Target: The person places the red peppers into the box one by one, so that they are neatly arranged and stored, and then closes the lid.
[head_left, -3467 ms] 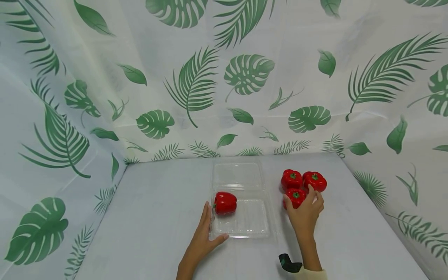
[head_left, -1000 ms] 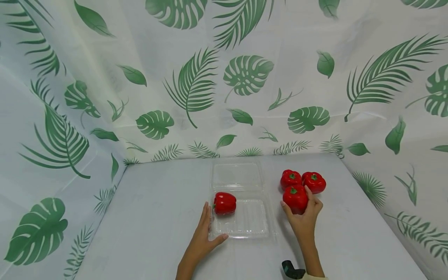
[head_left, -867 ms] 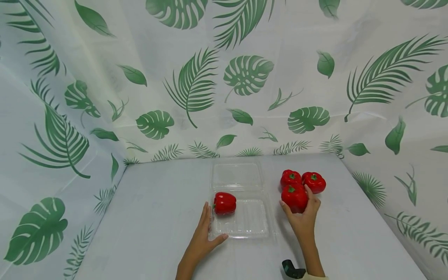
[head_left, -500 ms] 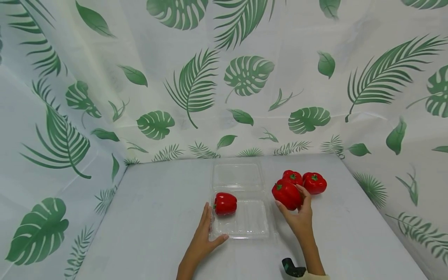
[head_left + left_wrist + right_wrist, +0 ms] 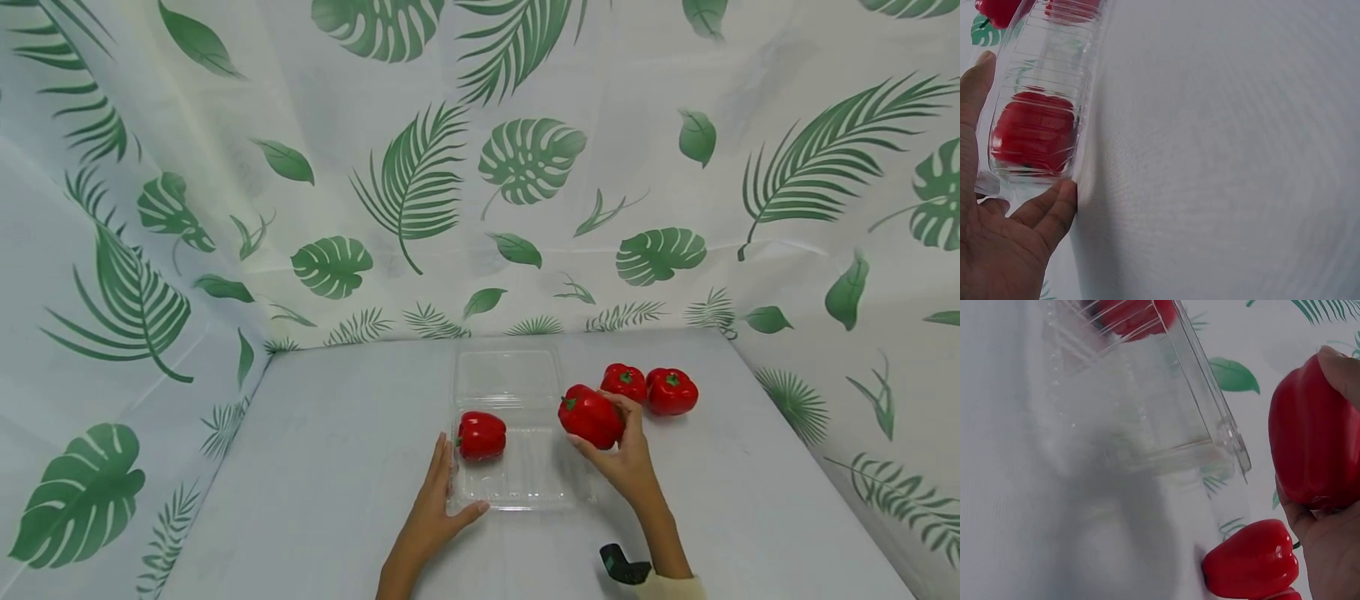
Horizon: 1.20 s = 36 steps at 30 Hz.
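My right hand (image 5: 632, 458) grips a red bell pepper (image 5: 589, 417) between thumb and fingers, over the right edge of a clear plastic clamshell box (image 5: 525, 503). The right wrist view shows this pepper (image 5: 1313, 437) held up off the table. Inside the box, on the left, another red bell pepper (image 5: 482, 435) lies on its side with its stem to the left. The box's lid (image 5: 508, 375) is flipped back, away from me. My left hand (image 5: 435, 508) touches the box's near left corner, fingers straight along the left side and thumb at the front edge.
Two more red bell peppers, one nearer the box (image 5: 624, 382) and one farther right (image 5: 672, 392), stand side by side with stems up. A white table (image 5: 330, 450) lies beneath everything, with a leaf-printed curtain (image 5: 450, 183) behind it. A black device (image 5: 624, 567) sits by the right wrist.
My right hand has picked up the front pepper of the group and carried it left, tilting its stem leftward, to over the box's edge. The left hand has stayed in place.
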{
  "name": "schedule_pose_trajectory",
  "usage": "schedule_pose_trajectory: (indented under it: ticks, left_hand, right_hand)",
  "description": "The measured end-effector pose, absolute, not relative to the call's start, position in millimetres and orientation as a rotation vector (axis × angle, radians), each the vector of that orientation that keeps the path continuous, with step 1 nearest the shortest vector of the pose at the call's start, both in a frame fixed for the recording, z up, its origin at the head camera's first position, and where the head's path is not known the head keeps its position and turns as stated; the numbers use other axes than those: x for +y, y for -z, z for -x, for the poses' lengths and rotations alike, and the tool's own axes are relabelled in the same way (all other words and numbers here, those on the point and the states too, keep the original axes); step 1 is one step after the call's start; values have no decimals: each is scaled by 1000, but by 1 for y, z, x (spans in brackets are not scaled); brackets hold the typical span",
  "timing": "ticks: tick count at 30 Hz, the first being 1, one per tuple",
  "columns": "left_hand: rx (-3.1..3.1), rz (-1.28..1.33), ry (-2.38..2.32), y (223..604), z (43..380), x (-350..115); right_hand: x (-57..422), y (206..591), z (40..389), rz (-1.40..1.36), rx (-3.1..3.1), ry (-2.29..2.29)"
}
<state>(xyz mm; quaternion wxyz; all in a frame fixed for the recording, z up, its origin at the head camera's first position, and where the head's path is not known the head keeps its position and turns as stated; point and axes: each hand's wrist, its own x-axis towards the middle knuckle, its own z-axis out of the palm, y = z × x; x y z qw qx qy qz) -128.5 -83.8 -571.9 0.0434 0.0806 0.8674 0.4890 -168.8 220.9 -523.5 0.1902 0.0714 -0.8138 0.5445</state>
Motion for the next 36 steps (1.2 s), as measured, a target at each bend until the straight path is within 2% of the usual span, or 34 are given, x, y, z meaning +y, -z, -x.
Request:
schedule_pose_trajectory:
  ticks: [22,36]
  left_hand:
    - [2643,-297,-1541,573,129,-85]
    - [2632,-262,-1532,571,129,-85]
  right_hand:
    - [204,530,187,-413,-2598,-1247]
    - [204,539,192,-441,-2574,-1280]
